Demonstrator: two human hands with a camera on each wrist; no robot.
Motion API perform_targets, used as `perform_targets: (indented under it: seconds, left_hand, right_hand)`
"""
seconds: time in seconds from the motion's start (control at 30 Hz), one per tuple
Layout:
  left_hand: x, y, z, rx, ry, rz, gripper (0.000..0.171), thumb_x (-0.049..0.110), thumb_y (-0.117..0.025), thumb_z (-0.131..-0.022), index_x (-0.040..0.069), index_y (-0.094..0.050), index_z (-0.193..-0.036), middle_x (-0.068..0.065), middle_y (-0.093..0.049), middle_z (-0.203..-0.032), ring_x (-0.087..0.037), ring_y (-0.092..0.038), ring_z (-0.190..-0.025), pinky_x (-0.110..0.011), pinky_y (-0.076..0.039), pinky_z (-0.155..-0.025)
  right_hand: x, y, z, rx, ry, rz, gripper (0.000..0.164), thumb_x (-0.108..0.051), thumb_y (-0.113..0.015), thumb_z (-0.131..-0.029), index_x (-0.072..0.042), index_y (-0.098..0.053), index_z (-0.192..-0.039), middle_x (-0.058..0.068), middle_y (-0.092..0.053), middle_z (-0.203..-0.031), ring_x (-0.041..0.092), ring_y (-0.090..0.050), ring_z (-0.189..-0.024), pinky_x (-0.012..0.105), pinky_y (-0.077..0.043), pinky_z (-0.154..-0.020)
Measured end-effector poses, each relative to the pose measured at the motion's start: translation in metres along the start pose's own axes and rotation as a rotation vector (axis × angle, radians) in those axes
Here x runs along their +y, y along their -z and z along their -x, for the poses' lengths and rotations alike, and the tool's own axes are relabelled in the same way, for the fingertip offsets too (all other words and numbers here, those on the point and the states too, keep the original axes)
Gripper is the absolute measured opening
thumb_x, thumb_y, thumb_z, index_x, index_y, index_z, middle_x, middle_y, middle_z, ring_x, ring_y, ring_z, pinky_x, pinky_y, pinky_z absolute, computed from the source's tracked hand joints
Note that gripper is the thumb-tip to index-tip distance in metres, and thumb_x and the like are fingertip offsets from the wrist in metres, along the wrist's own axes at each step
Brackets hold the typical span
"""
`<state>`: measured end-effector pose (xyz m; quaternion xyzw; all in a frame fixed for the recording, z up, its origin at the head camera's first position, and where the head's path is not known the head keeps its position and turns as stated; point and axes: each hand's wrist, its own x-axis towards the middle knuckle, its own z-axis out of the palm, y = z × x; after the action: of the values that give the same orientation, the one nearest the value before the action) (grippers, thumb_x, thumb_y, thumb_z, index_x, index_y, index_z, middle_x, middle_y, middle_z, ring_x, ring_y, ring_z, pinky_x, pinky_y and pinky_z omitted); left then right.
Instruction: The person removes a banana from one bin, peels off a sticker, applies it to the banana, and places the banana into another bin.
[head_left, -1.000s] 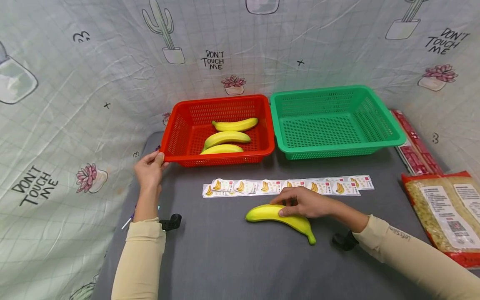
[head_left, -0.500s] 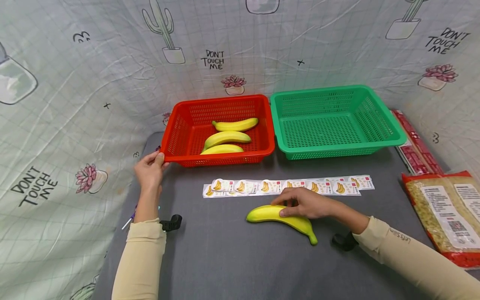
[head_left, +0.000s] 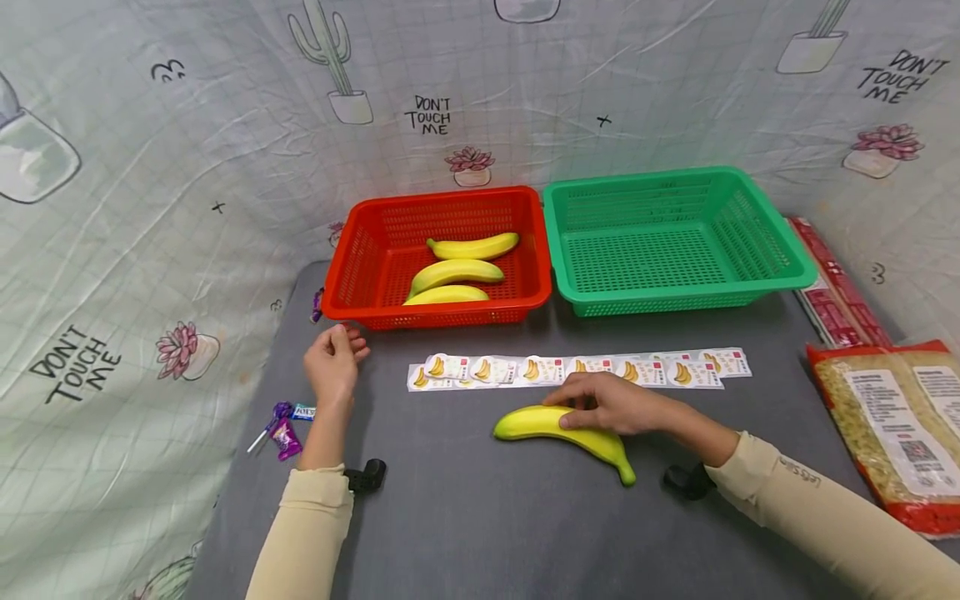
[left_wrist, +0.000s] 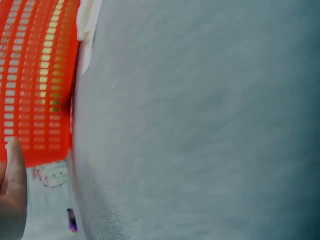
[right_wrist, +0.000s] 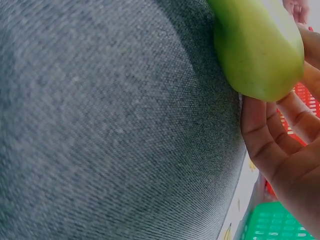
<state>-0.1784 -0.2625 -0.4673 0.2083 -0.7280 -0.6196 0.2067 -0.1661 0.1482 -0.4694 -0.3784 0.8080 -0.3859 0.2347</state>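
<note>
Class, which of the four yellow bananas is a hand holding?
The curved yellow banana on the dark grey table, held by the right hand; the other three bananas lie inside the red perforated plastic basket.

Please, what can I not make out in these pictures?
Head view: blue wrapper, partly hidden by the left forearm.
Head view: banana stickers, fine print too small.
Head view: bag, right side cut off by picture edge.
Right wrist view: held banana, cut off at the top.
</note>
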Motion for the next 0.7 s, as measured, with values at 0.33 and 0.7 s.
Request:
perform_targets:
  seconds: [0.33, 0.7]
  left_hand:
    - [0.004, -0.031, 0.025, -0.434, -0.240, -0.713, 0.027, 0.027, -0.068, -0.097, 0.005, -0.074, -0.112, -0.014, -0.076, -0.103, -0.025, -0.067, -0.086, -0.034, -0.051, -0.074]
    - [0.006, -0.049, 0.034, -0.514, -0.197, -0.939, 0.038, 0.034, -0.073, -0.093, 0.008, -0.072, -0.120, -0.009, -0.077, -0.103, -0.026, -0.070, -0.089, -0.048, -0.054, -0.080]
  right_hand:
    - [0.001, -0.001, 0.002, 0.018, 0.014, 0.014, 0.035, -0.027, -0.068, -0.099, -0.012, -0.070, -0.131, -0.001, -0.068, -0.107, 0.006, -0.057, -0.086, 0.025, -0.050, -0.076]
    - [0.003, -0.005, 0.003, 0.031, 0.019, 0.020, 0.035, -0.029, -0.067, -0.099, -0.015, -0.070, -0.130, -0.003, -0.067, -0.105, 0.005, -0.055, -0.085, 0.025, -0.049, -0.076]
